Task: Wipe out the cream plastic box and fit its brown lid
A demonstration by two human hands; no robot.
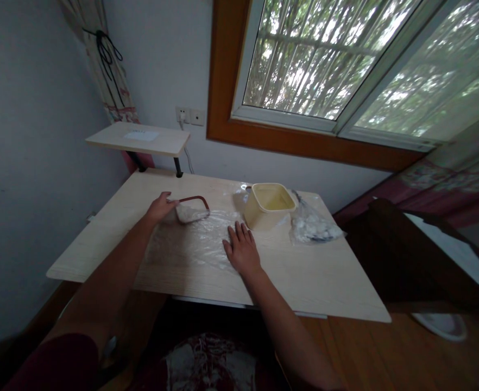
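Note:
On the left half of the table, my left hand (162, 208) is closed at the near end of a reddish-brown curved bar (196, 197). A pale, see-through piece (191, 214) lies below the bar, and its exact kind is unclear. Clear plastic film or a bag (207, 239) is spread over the tabletop between my hands. My right hand (243, 251) rests on the film's right part, palm down with fingers apart. Just beyond those fingertips stands a cream plastic tub (264, 212), its mouth facing up.
Right of the tub sits a clear bag of whitish pieces (315, 225). A small raised shelf (137, 138) with a paper stands at the table's back left. The light wooden table (304, 277) meets the wall below a window. Dark furniture (406, 260) borders the right side.

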